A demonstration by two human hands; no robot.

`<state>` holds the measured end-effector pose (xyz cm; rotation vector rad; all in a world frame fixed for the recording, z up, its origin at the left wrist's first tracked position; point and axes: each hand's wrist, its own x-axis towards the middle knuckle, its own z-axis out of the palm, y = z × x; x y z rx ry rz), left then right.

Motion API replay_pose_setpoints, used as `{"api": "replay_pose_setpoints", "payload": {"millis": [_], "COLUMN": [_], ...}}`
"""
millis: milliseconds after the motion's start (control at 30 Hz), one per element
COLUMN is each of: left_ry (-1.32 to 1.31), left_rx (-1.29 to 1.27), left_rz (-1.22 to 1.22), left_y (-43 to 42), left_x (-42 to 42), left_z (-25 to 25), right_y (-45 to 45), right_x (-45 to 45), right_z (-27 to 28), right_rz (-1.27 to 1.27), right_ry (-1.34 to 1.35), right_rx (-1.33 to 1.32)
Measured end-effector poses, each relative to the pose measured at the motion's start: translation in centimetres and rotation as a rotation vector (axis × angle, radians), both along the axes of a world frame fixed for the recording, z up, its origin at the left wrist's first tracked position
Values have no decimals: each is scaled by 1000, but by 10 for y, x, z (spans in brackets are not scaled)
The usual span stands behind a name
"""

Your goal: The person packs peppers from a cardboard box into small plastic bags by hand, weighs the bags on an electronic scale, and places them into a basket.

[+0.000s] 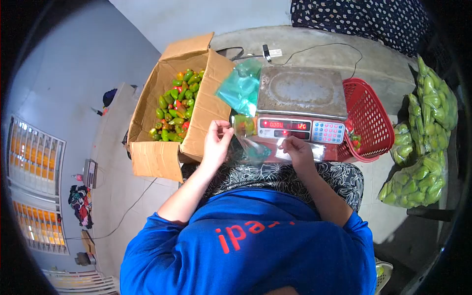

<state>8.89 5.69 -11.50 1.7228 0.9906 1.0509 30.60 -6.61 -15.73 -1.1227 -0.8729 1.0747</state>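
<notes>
Left hand (pixel 219 140) and right hand (pixel 299 149) either side of clear bag (pixel 251 141), which lies at eight o'clock from weighing scale (pixel 302 93).
Left fingers curled at bag's edge, right fingers bent over shiny plastic (pixel 317 153); cannot tell whether either grips. Carton (pixel 209 101) of peppers (pixel 179 105) at nine o'clock.

Your head-worn camera looks steeply down and forward, from above your blue shirt (pixel 255 253) at lower centre to the scale (pixel 302 98) at upper centre, both near. Its wide, bowed field, dark at the corners, reaches the window (pixel 35 184) at far left.
</notes>
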Motion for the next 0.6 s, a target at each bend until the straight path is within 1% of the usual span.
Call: {"api": "replay_pose_setpoints", "payload": {"millis": [67, 100, 167, 233, 300, 333, 367, 433, 467, 567, 600], "left_ry": [148, 137, 113, 241, 173, 106, 63, -22, 15, 26, 71], "left_rx": [236, 186, 40, -208, -402, -405, -461, -575, -631, -555, -503], "left_rz": [109, 46, -215, -430, -557, -543, -545, -545, -561, -538, -494], "left_y": [-17, -24, -31, -46, -57, -60, -59, -57, -46, -38, -36], "left_x": [13, 17, 26, 39, 50, 52, 51, 50, 42, 33, 31], "left_z": [22, 27, 18, 19, 12, 1, -3, 1, -15, -26, -23], "right_y": [-2, -4, -8, -6, -5, -5, -5, -5, -5, -4, -4], "right_x": [-3, -5, -8, -11, -15, -19, -21, -19, -19, -20, -20], "right_z": [6, 9, 15, 4, 3, 9, 12, 10, 9, 9, 13], "right_rz": [-3, 14, 51, 43, 33, 23, 12, 29, 41, 94, 89], "right_ry": [17, 42, 92, 60, 38, 31, 26, -255, -394, -470, -430], "right_rx": [-20, -6, 15, 65, 118, 148, 177, 144, 128, 250, 208]}}
